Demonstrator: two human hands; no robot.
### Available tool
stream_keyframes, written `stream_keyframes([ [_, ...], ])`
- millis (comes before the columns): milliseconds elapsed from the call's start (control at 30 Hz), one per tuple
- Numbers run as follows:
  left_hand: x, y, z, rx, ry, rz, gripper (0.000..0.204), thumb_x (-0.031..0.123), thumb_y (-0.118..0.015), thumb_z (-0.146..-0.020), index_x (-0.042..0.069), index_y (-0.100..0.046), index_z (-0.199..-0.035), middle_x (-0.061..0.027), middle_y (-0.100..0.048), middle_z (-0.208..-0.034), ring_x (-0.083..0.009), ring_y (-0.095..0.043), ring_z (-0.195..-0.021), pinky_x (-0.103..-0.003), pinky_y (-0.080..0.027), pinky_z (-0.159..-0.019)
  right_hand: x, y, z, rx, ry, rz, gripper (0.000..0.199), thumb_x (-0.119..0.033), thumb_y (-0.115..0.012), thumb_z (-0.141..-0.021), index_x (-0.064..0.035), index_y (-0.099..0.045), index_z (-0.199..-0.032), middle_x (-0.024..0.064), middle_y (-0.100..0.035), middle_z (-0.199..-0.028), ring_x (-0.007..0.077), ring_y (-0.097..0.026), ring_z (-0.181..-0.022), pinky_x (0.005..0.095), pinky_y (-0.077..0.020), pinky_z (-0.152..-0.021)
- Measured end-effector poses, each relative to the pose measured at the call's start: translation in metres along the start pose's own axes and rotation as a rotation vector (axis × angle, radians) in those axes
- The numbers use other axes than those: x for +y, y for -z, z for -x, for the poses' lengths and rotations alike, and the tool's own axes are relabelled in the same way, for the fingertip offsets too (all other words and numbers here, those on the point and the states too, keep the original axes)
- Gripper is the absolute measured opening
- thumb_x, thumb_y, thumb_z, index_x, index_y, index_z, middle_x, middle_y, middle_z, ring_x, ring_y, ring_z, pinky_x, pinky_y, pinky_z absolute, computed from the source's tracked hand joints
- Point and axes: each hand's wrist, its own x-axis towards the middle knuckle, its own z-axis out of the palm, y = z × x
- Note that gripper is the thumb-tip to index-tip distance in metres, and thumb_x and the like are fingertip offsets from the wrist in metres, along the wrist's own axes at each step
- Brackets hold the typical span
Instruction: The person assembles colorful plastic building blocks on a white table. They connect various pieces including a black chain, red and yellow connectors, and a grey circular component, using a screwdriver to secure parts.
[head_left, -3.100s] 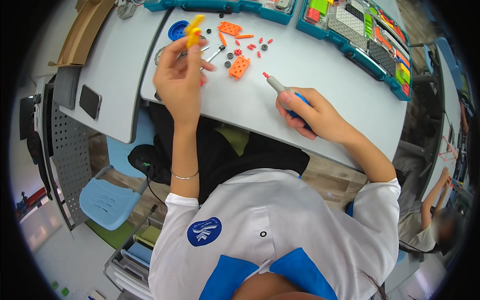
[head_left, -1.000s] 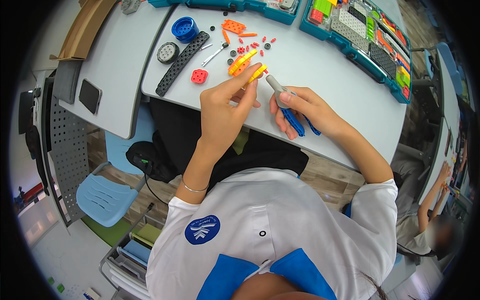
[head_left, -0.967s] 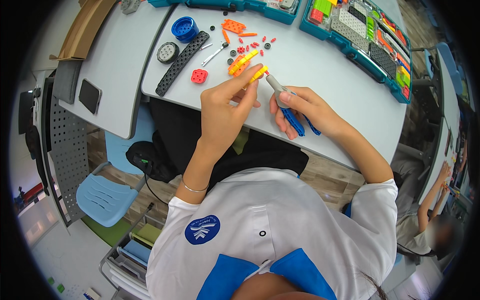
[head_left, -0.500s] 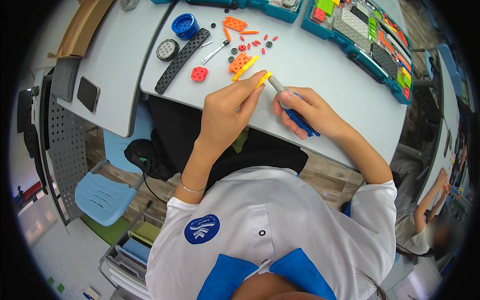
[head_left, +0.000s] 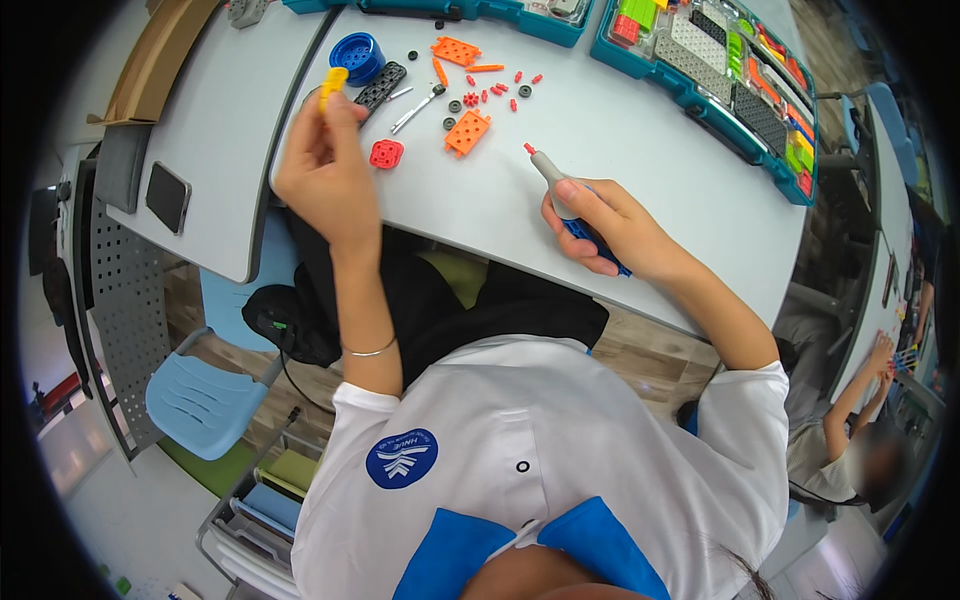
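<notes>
My left hand point(head_left: 330, 170) is raised at the left of the table, its fingers pinched on a yellow plastic building piece point(head_left: 332, 86). It hangs in front of a blue wheel rim point(head_left: 357, 57) and partly covers a black perforated strip point(head_left: 381, 88). My right hand point(head_left: 610, 225) is wrapped round a grey and blue hand tool point(head_left: 553, 178) over the table's near part. A small red peg point(head_left: 529, 148) sits at the tool's tip. Between the hands lie a red square block point(head_left: 386, 154) and an orange perforated plate point(head_left: 467, 133).
Another orange plate point(head_left: 456, 51), a silver rod point(head_left: 417, 109), a red gear point(head_left: 471, 99) and several red pegs lie farther back. A teal case point(head_left: 690, 92) of sorted parts stands at the far right. A phone point(head_left: 168, 197) rests on the left table; another person point(head_left: 850, 420) sits at right.
My left hand has moved left, away from the tool, carrying the yellow piece. The red peg now shows at the tool's tip. My right hand has hardly moved.
</notes>
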Motion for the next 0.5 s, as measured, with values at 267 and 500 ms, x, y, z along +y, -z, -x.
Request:
stream_keyframes([
  [267,0.029,0.001,0.02,-0.574,0.525,0.524,0.03,0.012,-0.07,-0.095,-0.004,-0.066,-0.121,-0.0057,-0.069,-0.094,-0.0068,-0.058,-0.07,-0.021,-0.047,-0.058,0.003,-0.003,-0.009,-0.028,-0.013,0.043,0.047,-0.046,-0.043,-0.107,-0.0068,-0.053,-0.082,-0.0029,-0.043,-0.058,0.0043,-0.039,-0.041,0.022,-0.0312,-0.04],
  [500,0.028,-0.01,0.036,-0.841,0.62,0.584,0.021,0.013,-0.075,-0.091,-0.002,-0.072,-0.106,-0.0046,-0.07,-0.091,-0.0097,-0.064,-0.076,-0.023,-0.05,-0.061,0.005,-0.002,-0.006,-0.067,-0.001,0.067,0.045,-0.044,-0.045,-0.107,-0.0062,-0.055,-0.084,-0.0031,-0.044,-0.059,0.0044,-0.038,-0.042,0.0218,-0.0317,-0.039],
])
